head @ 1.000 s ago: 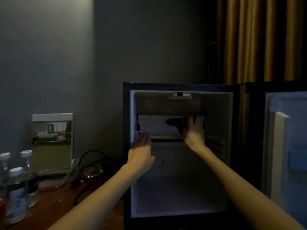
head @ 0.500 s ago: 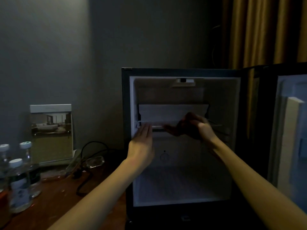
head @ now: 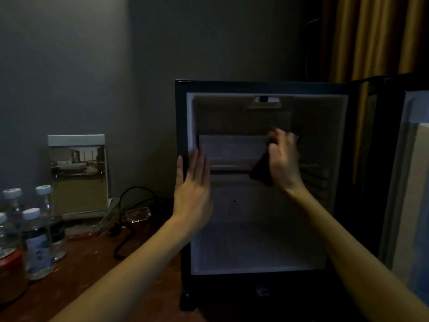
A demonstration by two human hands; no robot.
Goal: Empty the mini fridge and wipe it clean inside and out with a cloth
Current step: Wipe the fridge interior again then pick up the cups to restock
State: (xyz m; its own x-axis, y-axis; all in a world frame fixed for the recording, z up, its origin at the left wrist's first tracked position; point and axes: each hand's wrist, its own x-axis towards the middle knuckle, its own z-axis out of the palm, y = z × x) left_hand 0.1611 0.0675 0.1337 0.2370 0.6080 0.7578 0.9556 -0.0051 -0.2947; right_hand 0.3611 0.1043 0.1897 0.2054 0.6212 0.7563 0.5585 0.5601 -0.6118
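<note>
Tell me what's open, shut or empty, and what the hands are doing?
Fridge: no food or drinks showing inside.
Door: open, on the right.
Left hand: flat on the fridge's left edge.
Right hand: gripping the cloth.
Cloth: dark, inside the fridge.
Bottles: upright, caps on.

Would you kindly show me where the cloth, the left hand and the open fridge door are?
cloth (head: 259, 175): head view, on its dark lower corner.
left hand (head: 193, 184): head view, on the back of the hand.
fridge door (head: 419, 194): head view, on its pale inner panel.
</note>
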